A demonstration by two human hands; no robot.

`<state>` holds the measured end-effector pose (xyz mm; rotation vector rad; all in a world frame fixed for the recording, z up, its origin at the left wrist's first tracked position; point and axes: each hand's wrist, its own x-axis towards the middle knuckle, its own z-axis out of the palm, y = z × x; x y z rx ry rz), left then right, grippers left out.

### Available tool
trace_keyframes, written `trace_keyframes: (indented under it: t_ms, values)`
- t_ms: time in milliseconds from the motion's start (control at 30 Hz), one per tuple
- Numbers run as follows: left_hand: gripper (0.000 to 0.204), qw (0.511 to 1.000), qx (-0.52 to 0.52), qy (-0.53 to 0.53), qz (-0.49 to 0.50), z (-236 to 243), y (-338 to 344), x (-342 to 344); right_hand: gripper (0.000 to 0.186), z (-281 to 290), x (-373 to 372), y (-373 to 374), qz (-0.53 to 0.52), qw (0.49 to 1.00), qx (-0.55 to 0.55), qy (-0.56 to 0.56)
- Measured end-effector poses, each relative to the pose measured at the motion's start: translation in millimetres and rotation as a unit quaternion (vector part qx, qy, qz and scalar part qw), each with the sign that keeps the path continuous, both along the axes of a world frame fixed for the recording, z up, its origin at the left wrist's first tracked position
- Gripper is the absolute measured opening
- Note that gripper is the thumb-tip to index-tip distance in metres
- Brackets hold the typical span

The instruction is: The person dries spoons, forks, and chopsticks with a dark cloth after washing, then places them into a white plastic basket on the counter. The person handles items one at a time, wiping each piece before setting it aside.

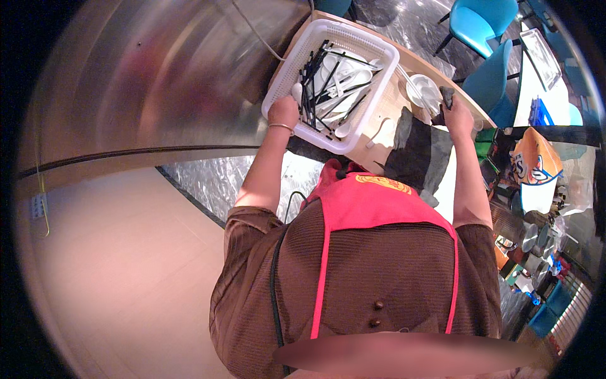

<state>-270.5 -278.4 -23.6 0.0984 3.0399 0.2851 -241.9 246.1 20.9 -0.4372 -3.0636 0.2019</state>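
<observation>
My left hand (284, 112) is closed at the near left rim of a white plastic basket (382, 95). The bowl of a white spoon (297, 92) sticks up from its fingers. Inside the basket lie several black chopsticks (309, 76) and white spoons. On the right, my right hand (459, 119) grips a bunched dark grey cloth (447, 96). A larger dark cloth (416, 148) hangs over the table's near edge beside that hand; whether the two are one piece I cannot tell. A white bowl (421, 88) with light-coloured sticks stands just beyond it.
The basket stands on a light wooden table (379, 110), where another small white utensil (377, 134) lies. A shiny metal-looking wall (158, 76) rises on the left. Blue chairs (483, 25) stand beyond the table. An orange and white bag (536, 167) sits among clutter at right.
</observation>
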Motion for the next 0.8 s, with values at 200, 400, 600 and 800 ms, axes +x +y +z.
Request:
trace_keyframes:
  t_ms: [200,400,600,800]
  values:
    - [0.031,0.985,-0.007,-0.122,0.121,-13.8,28.5,-35.8,0.042,19.9,9.9,12.4,-0.009,1.0,0.01,-0.016]
    - [0.045,0.982,-0.004,-0.12,0.149,-11.2,30.0,-47.8,0.046,80.9,38.4,16.4,-0.066,0.989,-0.097,0.085]
    - [0.036,0.978,0.101,-0.072,0.165,-28.1,30.2,-49.8,0.034,94.4,64.3,-33.0,-0.02,0.922,-0.316,0.223]
    - [0.033,0.98,0.09,-0.11,0.141,-29.4,45.4,-42.9,0.038,97.9,71.7,-101.5,-0.071,0.822,-0.534,0.184]
